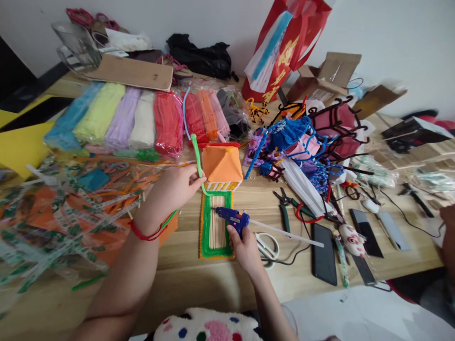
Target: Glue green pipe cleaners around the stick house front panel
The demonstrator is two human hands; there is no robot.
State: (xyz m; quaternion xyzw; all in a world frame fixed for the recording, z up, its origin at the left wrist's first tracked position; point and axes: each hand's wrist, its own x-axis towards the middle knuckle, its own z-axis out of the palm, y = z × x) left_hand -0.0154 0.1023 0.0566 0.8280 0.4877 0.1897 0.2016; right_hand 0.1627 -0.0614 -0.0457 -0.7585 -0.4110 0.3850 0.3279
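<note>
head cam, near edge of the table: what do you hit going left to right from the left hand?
left hand holding a green pipe cleaner → green-edged stick panel → right hand gripping the blue glue gun → white scissors → green-handled pliers → black phone

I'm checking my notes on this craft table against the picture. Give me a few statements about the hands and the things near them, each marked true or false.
1. The right hand holds a blue glue gun. True.
2. The left hand holds a red pipe cleaner. False: it holds a green pipe cleaner.
3. The glue gun's nozzle points at the green-edged stick panel. True.
4. The little house has a blue roof. False: the roof is orange.
5. A red string circles the left wrist. True.
</note>
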